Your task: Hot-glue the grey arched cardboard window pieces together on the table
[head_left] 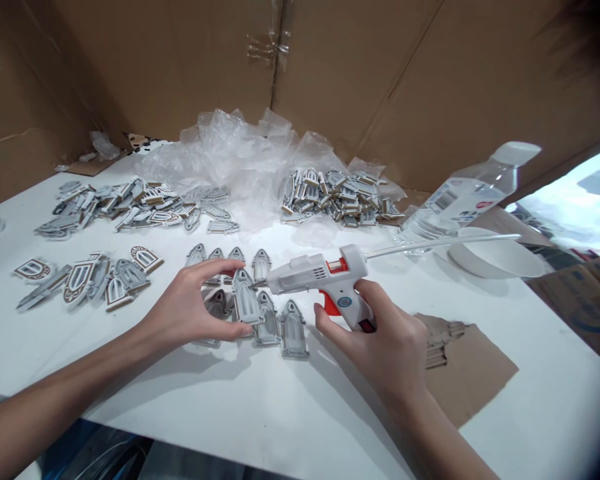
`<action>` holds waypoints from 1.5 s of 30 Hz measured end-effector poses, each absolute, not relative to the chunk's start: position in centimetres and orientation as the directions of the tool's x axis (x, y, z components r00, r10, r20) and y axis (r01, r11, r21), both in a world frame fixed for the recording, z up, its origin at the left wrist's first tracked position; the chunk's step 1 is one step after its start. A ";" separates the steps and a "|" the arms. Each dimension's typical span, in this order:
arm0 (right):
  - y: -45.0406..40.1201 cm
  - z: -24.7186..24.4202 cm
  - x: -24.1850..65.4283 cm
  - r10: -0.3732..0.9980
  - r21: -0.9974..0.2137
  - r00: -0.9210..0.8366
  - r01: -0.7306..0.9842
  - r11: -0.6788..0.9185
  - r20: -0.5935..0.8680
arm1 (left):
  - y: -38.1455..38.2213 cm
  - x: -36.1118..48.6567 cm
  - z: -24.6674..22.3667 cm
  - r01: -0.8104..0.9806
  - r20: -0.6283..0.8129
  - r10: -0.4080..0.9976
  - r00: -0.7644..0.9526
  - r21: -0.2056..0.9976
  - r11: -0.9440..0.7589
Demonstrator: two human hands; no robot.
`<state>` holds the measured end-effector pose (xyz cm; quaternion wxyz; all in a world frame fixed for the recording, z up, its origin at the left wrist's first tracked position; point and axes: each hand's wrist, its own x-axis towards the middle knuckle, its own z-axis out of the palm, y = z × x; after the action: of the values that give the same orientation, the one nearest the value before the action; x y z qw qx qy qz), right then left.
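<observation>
Between the thumb and fingers of my left hand is a small grey arched window piece, held up over others like it. My right hand grips a white hot glue gun with a red trigger, a forefinger at the trigger. The gun's nozzle points left and meets the held piece's right edge or sits just beside it; I cannot tell which. A long glue stick sticks out of the gun's back. Under and around the held piece, several similar arched pieces lie in rows on the white table.
Heaps of window pieces lie at left, behind them and at back right. Crumpled clear plastic is piled behind. A plastic bottle leans beside a white bowl. Torn cardboard lies right; cardboard walls stand behind.
</observation>
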<state>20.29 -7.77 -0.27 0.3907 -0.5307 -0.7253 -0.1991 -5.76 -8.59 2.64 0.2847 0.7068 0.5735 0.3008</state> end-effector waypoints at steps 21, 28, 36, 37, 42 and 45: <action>-7.8 -0.5 20.5 0.609 -0.141 -0.146 0.907 0.398 0.780 | -7.5 -7.0 1.4 0.745 0.546 0.803 0.241 0.426 -0.513; -7.9 -0.4 20.5 0.617 -0.145 -0.168 0.894 0.424 0.769 | -7.2 -7.2 1.1 0.735 0.648 0.678 0.347 0.261 -0.626; -7.8 -0.3 20.4 0.620 -0.148 -0.182 0.885 0.442 0.764 | -7.2 -7.3 1.0 0.726 0.676 0.622 0.396 0.185 -0.663; -7.8 -0.3 20.4 0.622 -0.149 -0.182 0.885 0.442 0.762 | -7.2 -7.3 1.1 0.725 0.679 0.616 0.399 0.178 -0.666; -7.9 -0.1 20.5 0.618 -0.152 -0.186 0.879 0.453 0.764 | -7.1 -7.2 1.1 0.721 0.693 0.596 0.406 0.157 -0.674; -7.9 -0.1 20.5 0.619 -0.158 -0.191 0.872 0.464 0.762 | -7.1 -7.1 1.1 0.723 0.694 0.594 0.407 0.153 -0.674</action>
<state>20.51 -7.89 -0.12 0.4013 -0.4933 -0.7555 -0.1576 -7.13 -7.13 1.08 -0.0856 0.8342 0.3948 0.3752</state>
